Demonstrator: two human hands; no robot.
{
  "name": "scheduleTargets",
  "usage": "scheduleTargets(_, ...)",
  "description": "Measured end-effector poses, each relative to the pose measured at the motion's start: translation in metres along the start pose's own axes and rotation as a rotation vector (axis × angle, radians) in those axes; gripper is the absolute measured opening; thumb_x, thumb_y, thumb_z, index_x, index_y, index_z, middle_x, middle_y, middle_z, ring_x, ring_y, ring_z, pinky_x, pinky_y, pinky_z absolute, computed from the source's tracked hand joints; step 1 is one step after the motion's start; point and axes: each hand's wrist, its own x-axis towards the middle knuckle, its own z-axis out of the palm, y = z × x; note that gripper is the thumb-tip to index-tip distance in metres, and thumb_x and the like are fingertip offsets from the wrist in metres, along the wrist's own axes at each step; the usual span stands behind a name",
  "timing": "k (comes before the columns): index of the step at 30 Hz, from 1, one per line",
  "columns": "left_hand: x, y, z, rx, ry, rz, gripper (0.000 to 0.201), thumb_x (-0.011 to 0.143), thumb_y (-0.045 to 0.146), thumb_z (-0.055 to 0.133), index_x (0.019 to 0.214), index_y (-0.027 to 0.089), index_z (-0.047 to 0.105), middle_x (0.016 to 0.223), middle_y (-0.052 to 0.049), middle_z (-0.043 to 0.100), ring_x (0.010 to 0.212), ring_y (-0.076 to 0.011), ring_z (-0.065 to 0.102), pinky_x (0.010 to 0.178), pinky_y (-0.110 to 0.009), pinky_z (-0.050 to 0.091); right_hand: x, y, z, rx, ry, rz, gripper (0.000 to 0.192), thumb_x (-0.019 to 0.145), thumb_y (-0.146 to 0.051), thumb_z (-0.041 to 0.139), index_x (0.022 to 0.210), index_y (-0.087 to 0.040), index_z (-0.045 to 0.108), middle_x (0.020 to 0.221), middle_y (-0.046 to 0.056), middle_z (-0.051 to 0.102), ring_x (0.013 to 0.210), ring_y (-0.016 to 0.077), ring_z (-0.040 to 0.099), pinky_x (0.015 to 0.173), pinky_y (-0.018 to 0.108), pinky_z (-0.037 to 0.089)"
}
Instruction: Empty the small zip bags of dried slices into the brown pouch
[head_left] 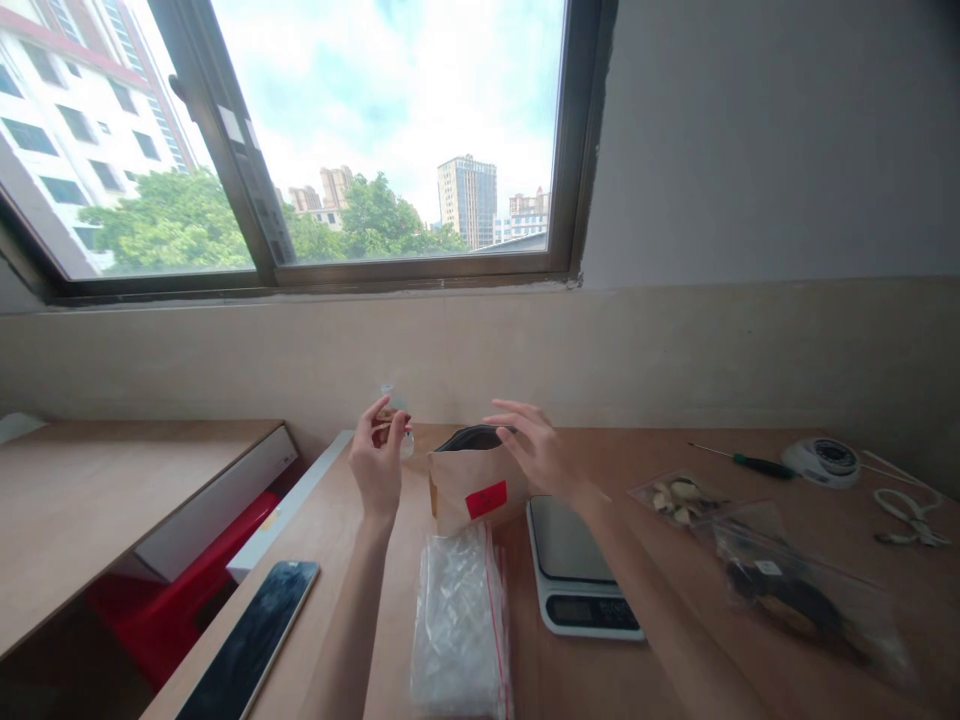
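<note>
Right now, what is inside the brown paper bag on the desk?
The bag stands open, but only a dark mouth shows; its contents are hidden by its paper front. The right hand rests at its rim, and the left hand holds a small clear packet beside it.

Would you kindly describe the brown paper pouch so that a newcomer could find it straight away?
On the wooden table under the window, look just behind the kitchen scale. The brown paper pouch stands upright there, mouth open, beside the right hand. Unlike the clear plastic bags, it is opaque and carries a red label.
</note>
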Motion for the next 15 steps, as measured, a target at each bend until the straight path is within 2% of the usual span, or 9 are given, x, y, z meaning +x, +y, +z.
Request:
scheduleTargets(2,0.005,0.035,0.005,-0.038,-0.100,0.100,0.042,0.082,0.040,0.054,0.118,0.019,0.052,0.091,-0.004,0.065,0.078,-0.0142,0.064,0.073,-0.027,0.049,-0.019,0.002,-0.010,-0.036,0.076,0.072,0.027,0.092,-0.031,0.039,0.106,-0.025,0.061,0.120,0.007,0.056,0.116,0.0198,0.046,0.101,0.040,0.034)
scheduleTargets(4,0.007,0.055,0.013,0.025,-0.303,0.181,0.033,0.082,0.037,0.055,0.111,0.021,0.057,0.087,-0.002,0.066,0.078,-0.0135,0.063,0.075,-0.027,0.048,-0.044,0.012,-0.024,-0.097,0.118,0.151,0.027,0.092,-0.032,0.038,0.105,-0.025,0.061,0.116,0.007,0.057,0.113,0.0205,0.048,0.099,0.041,0.034)
scheduleTargets(7,0.006,0.059,0.024,0.197,-0.588,0.254,0.026,0.082,0.033,0.055,0.106,0.023,0.061,0.088,-0.002,0.067,0.084,-0.0164,0.061,0.080,-0.031,0.045,-0.097,0.046,-0.055,-0.265,0.108,0.265,0.028,0.090,-0.037,0.038,0.102,-0.027,0.061,0.113,0.007,0.058,0.111,0.0220,0.050,0.098,0.044,0.034)
scheduleTargets(9,0.003,0.056,0.026,0.288,-0.686,0.270,0.025,0.084,0.034,0.052,0.104,0.024,0.063,0.096,-0.004,0.066,0.094,-0.0199,0.059,0.085,-0.035,0.043,-0.142,0.078,-0.085,-0.406,0.084,0.350,0.031,0.086,-0.042,0.039,0.101,-0.027,0.061,0.111,0.009,0.059,0.110,0.0248,0.051,0.095,0.046,0.036)
scheduleTargets(11,-0.002,0.057,0.023,0.309,-0.681,0.256,0.028,0.086,0.036,0.048,0.107,0.024,0.061,0.106,-0.005,0.063,0.104,-0.0219,0.055,0.089,-0.036,0.041,-0.189,0.110,-0.121,-0.593,0.130,0.427,0.037,0.081,-0.052,0.039,0.095,-0.027,0.063,0.109,0.013,0.059,0.106,0.0311,0.053,0.088,0.051,0.038)
scheduleTargets(13,-0.009,0.063,0.018,0.275,-0.596,0.219,0.031,0.088,0.037,0.043,0.112,0.022,0.058,0.111,-0.007,0.061,0.107,-0.0218,0.053,0.088,-0.034,0.042,-0.229,0.135,-0.157,-0.747,0.158,0.523,0.042,0.077,-0.058,0.040,0.087,-0.025,0.064,0.109,0.021,0.058,0.101,0.0360,0.055,0.080,0.052,0.039)
scheduleTargets(15,-0.019,0.075,0.013,0.218,-0.509,0.175,0.031,0.089,0.037,0.040,0.110,0.021,0.057,0.112,-0.007,0.060,0.104,-0.0210,0.054,0.080,-0.030,0.045,-0.256,0.150,-0.188,-0.822,0.196,0.596,0.046,0.072,-0.065,0.041,0.074,-0.025,0.063,0.099,0.025,0.061,0.088,0.0384,0.059,0.070,0.052,0.039)
